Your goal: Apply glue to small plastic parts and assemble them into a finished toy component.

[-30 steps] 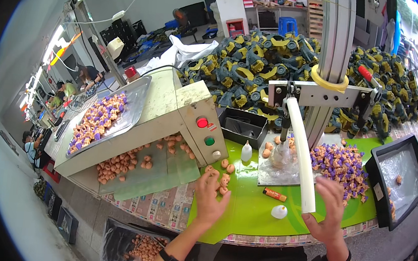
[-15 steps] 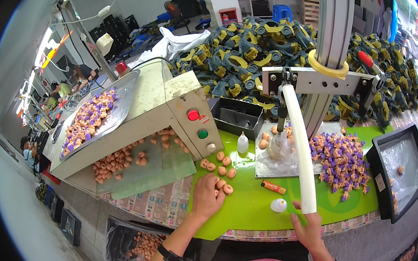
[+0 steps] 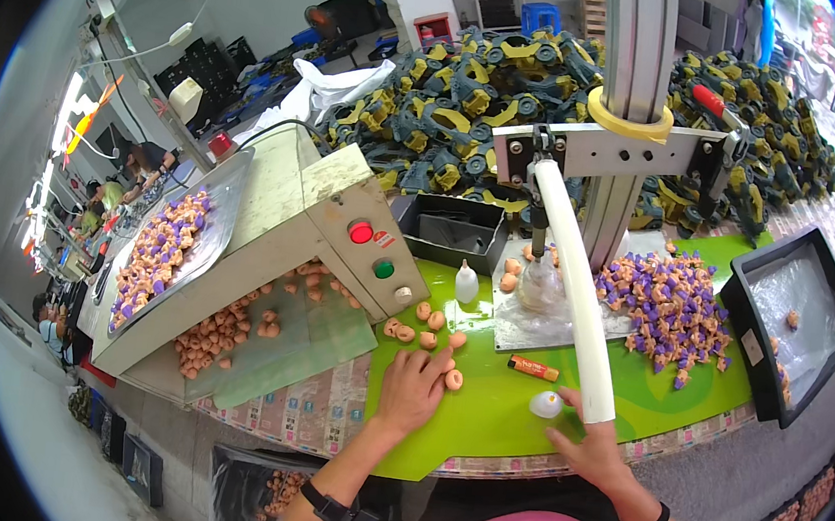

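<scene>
— Orange first: far left I've got a clear tray heaped with orange and purple pieces on top of the beige machine, and more orange pieces spilled on the clear chute below its red and green buttons.

— And your left hand?

— My left hand lies palm down on the green mat, fingers loosely spread, fingertips touching the small orange rings there. It grips nothing. More rings lie just beyond it, near a little white bottle.

— What's in the middle?

— An orange tube lying flat, then a white egg-shaped piece just beside my right hand. That hand rests on the mat's near edge, fingers open, under the tip of a long white pipe slanting down from a metal bracket.

— Further right?

— A purple heap on the mat, then a black tray lined with clear plastic.
</scene>
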`<act>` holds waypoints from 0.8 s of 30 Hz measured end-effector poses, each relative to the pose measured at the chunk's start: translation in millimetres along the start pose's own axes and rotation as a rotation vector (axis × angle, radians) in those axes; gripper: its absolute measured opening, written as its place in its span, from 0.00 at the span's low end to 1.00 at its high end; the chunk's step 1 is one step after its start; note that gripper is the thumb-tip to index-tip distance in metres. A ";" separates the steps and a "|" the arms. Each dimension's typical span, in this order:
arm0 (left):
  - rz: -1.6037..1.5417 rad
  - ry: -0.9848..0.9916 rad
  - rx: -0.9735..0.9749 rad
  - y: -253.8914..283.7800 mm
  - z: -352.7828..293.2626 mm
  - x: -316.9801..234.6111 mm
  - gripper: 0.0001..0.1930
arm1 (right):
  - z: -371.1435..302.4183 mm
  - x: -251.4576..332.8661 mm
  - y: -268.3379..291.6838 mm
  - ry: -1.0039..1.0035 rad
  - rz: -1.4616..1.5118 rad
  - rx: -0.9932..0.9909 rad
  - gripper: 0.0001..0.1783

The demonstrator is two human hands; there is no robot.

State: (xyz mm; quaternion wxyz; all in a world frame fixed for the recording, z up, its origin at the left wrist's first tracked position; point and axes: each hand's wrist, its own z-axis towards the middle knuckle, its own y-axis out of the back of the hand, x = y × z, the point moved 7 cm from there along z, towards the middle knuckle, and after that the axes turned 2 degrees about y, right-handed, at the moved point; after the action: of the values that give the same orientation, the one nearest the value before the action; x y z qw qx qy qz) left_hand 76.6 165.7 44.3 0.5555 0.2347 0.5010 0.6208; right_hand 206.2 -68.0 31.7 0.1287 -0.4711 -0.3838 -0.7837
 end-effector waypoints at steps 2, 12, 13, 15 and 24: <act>0.003 -0.014 0.021 -4.0 1.8 -2.6 0.16 | 4.0 3.2 -5.0 0.020 -0.024 -0.018 0.25; -0.201 0.063 -0.218 -2.7 -5.0 7.2 0.06 | 8.2 -15.0 -20.4 0.056 0.065 -0.018 0.22; -0.609 0.411 -0.225 -8.5 -11.4 33.2 0.07 | 7.4 -15.0 -17.1 0.068 0.061 -0.025 0.22; -1.008 0.766 -0.205 -19.9 -23.7 45.6 0.08 | 5.7 -14.0 -8.1 0.038 0.092 -0.033 0.22; -2.523 1.215 0.280 -59.4 -51.2 -70.9 0.21 | 0.4 5.2 27.9 0.017 0.159 0.000 0.22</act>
State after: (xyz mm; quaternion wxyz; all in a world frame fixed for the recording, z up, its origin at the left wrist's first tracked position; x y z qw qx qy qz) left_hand 79.5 74.6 -9.2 0.4030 -0.6149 0.5868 -0.3393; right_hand 219.4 -85.7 49.6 0.1940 -0.4932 -0.3442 -0.7750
